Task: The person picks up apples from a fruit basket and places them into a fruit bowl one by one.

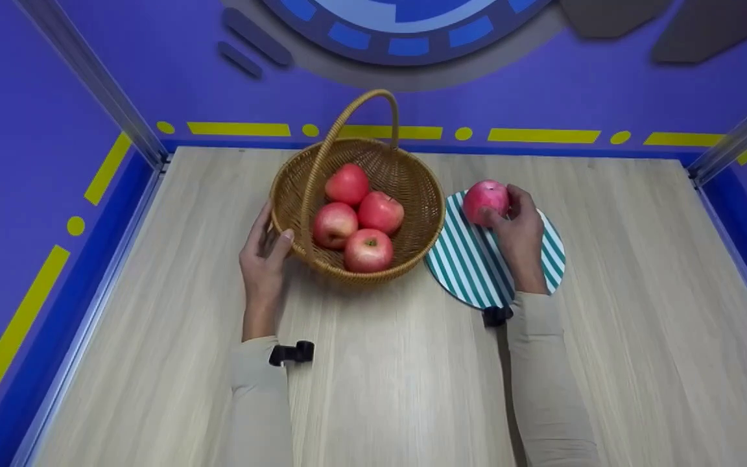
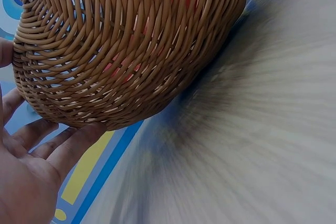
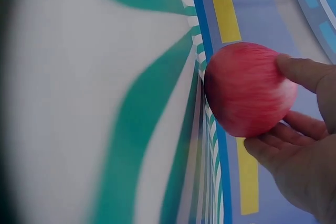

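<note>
A brown wicker basket (image 1: 420,194) with a tall arched handle stands at the back centre, several red apples (image 1: 369,250) inside it. My left hand (image 1: 263,269) holds its left side, thumb at the rim and fingers spread against the woven outside wall, as the left wrist view shows. To the right, my right hand (image 1: 521,237) grips another red apple (image 3: 249,90) between thumb and fingers. This apple is over the far left part of a round mat (image 1: 461,266) with green and white stripes. In the right wrist view its lower side is right at the mat's surface.
The light wood-grain table (image 1: 380,370) ends at a blue-purple back wall (image 1: 218,97) with yellow marks, just behind the basket. Side walls rise at left and right. The mat's left edge lies close to the basket's right side.
</note>
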{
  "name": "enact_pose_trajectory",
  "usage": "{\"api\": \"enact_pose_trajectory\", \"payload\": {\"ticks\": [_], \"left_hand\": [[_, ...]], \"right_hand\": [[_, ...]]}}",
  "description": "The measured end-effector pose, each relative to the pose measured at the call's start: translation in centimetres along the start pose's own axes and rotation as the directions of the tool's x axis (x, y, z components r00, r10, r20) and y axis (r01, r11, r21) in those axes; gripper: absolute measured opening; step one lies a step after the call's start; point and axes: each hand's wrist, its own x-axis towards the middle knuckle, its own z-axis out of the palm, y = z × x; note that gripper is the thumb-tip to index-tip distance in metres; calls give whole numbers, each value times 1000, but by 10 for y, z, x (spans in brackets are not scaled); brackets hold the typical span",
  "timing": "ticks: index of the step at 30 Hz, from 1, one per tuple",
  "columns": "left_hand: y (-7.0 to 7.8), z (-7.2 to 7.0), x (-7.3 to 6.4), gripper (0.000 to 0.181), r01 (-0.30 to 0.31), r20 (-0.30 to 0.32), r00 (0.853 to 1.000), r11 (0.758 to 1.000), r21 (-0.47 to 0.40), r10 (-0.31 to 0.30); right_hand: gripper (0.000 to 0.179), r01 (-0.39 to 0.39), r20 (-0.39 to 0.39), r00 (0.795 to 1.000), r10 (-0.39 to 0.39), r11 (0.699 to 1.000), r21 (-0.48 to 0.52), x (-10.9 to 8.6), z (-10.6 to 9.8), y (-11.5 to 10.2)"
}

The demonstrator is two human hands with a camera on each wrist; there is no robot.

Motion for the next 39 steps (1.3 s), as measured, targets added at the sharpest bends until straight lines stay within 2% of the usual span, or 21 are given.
{"api": "enact_pose_trajectory", "payload": {"ticks": [9, 20, 26, 33, 39], "left_hand": [[1, 1, 0, 61, -1, -5, 1000, 1000, -10, 1], [1, 1, -1, 61, 21, -10, 1000, 1000, -16, -21], [2, 2, -1, 62, 29, -7, 1000, 999, -24, -29], [-1, 0, 1, 63, -6, 5, 1000, 1000, -22, 6], [0, 0, 0, 62, -13, 1, 1000, 1000, -25, 13]], "right_hand": [[73, -33, 23, 999, 32, 999, 31, 1, 2, 1], [77, -61, 33, 998, 61, 998, 5, -1, 0, -4], [71, 8, -6, 1000, -8, 1000, 28, -3, -6, -12], [70, 52, -32, 998, -52, 999, 8, -10, -11, -31], [63, 155, -34, 988, -152, 985, 72, -15, -9, -43]]}}
